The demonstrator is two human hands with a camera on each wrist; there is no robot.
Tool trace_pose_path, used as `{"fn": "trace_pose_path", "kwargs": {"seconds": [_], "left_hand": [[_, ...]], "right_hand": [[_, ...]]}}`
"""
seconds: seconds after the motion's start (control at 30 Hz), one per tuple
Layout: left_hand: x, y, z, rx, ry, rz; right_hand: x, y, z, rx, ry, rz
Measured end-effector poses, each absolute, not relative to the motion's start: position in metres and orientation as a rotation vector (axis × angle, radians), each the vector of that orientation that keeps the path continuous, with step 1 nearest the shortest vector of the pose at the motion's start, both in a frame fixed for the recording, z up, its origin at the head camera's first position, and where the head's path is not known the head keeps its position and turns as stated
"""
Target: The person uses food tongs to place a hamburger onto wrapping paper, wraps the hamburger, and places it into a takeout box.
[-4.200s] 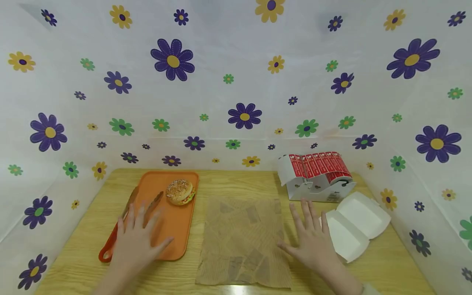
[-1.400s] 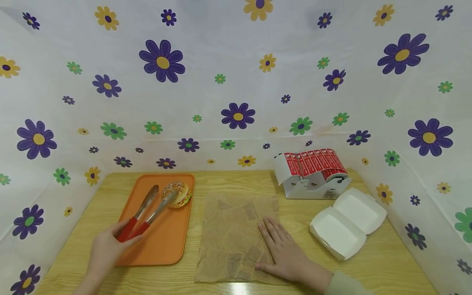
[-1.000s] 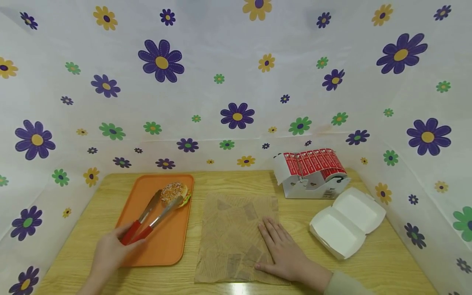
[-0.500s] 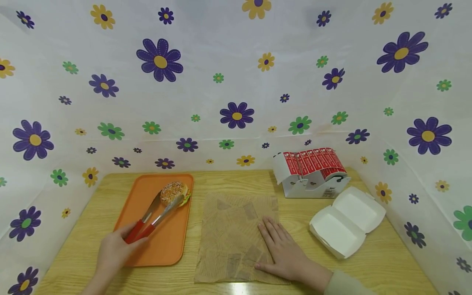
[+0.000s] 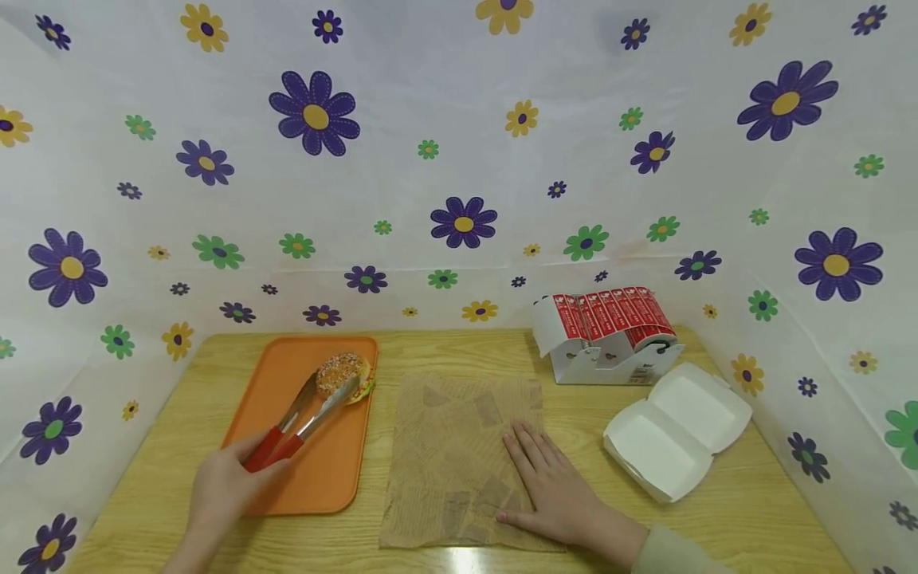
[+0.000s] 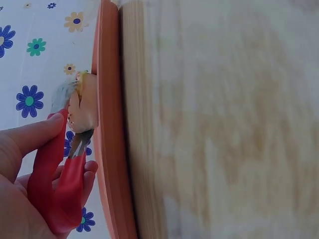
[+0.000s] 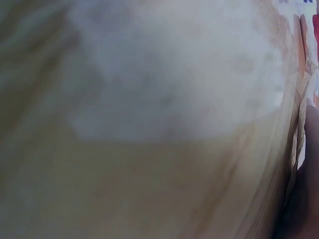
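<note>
My left hand (image 5: 225, 482) grips the red handles of metal tongs (image 5: 271, 448), whose arms reach forward over the orange tray (image 5: 326, 482). A seeded-bun burger (image 5: 340, 375) lies near the tray's far right corner, with one tong tip at each side of it. From the left wrist view, the tongs (image 6: 70, 194) come up to the burger (image 6: 88, 104) just above the tray's edge. My right hand (image 5: 548, 490) rests flat, fingers extended, on the right part of a printed brown paper sheet (image 5: 445, 446).
Right of the paper sits a white takeout box (image 5: 660, 450) with its lid folded back. Behind that is a white cardboard holder (image 5: 591, 371) filled with red-and-white printed pieces. A flower-printed white sheet (image 5: 402, 183) walls in the wooden table (image 5: 165, 478).
Both hands were spread over the table earlier, the tongs lying on the tray. My left hand has picked up the tongs and brought their tips around the burger; my right hand has settled on the paper.
</note>
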State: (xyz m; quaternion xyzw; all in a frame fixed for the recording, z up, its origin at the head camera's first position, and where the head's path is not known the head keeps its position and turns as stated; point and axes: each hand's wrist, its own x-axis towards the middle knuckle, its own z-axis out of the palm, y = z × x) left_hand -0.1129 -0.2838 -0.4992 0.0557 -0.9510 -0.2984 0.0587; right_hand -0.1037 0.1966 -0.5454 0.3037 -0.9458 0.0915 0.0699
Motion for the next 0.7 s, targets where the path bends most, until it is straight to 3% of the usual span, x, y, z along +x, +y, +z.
{"fn": "trace_pose_path", "kwargs": {"seconds": [0.7], "left_hand": [[-0.1134,-0.2781,-0.5065,0.15,-2.859,-0.962]], "right_hand": [[-0.105,0.1957,-0.5404,0.908,-2.931,0.261]]}}
